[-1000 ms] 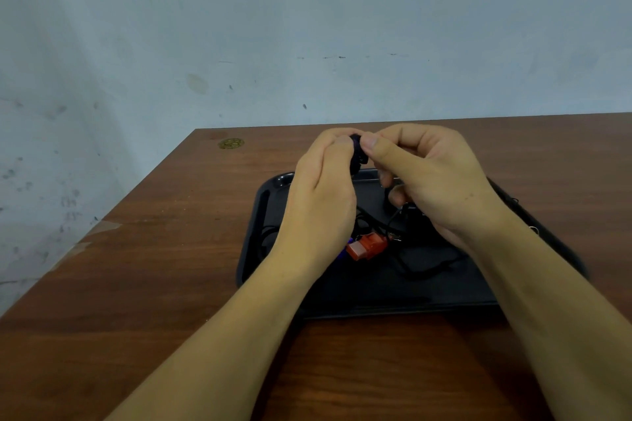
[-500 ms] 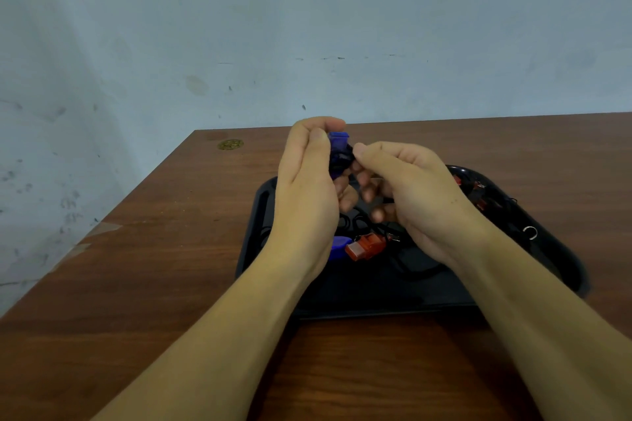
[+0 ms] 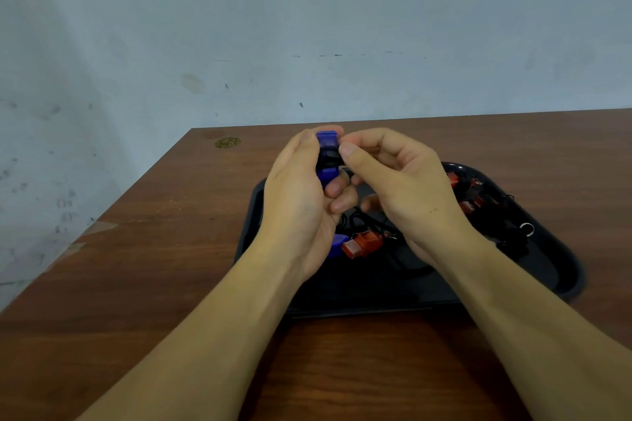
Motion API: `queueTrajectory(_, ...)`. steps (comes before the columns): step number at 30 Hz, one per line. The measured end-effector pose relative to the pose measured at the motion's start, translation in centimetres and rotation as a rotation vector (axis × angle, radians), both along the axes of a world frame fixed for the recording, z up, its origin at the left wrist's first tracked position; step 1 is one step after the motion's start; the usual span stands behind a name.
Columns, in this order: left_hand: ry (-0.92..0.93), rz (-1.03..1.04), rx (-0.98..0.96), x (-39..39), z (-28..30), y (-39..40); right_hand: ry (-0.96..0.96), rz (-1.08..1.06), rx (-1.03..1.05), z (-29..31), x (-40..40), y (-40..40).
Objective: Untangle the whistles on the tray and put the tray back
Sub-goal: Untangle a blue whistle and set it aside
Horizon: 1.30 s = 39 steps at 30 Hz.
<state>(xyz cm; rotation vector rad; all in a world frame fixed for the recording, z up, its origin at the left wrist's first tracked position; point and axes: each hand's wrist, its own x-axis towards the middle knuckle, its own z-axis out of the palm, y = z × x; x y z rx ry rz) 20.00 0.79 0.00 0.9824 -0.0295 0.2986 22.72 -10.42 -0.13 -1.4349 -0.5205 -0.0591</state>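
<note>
A black tray (image 3: 561,270) lies on the brown table with tangled whistles and black cords in it. My left hand (image 3: 301,208) grips a blue whistle (image 3: 326,155) raised above the tray's far left part. My right hand (image 3: 400,188) pinches the black cord (image 3: 333,156) wound round that whistle, thumb and forefinger at its right side. Below my hands an orange-red whistle (image 3: 362,244) lies in the tray next to another blue whistle (image 3: 337,244), half hidden by my left wrist. More red whistles (image 3: 468,196) lie at the tray's far right.
A metal key ring (image 3: 526,229) sits on black cords at the tray's right side. A small gold sticker (image 3: 227,142) marks the table's far left corner. The table's left edge runs close to a pale wall (image 3: 307,27).
Both hands have risen a little above the tray, and the blue whistle now shows between them. My right hand has shifted from over the whistle to its right side, pinching the cord.
</note>
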Motion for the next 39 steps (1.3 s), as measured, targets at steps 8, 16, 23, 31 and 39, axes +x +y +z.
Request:
queueTrajectory(8, 0.035, -0.020, -0.008, 0.3, -0.1, 0.0, 0.004, 0.037, 0.024, -1.0, 0.3, 0.1)
queueTrajectory(16, 0.015, 0.023, 0.131, -0.1, 0.0, -0.5, -0.143, -0.049, -0.081, -1.2, 0.3, 0.1)
queueTrajectory(23, -0.007, -0.008, 0.080, -0.3, 0.3, -0.2, -0.134, 0.018, -0.047, -1.5, 0.2, 0.3)
queueTrajectory(31, 0.006, -0.010, 0.093, 0.1, -0.1, -0.1, -0.139, 0.017, -0.096, -1.9, 0.2, 0.4)
queueTrajectory(39, 0.003, -0.027, 0.096, 0.2, 0.0, 0.4, -0.216, -0.111, -0.258, -1.8, -0.3, 0.5)
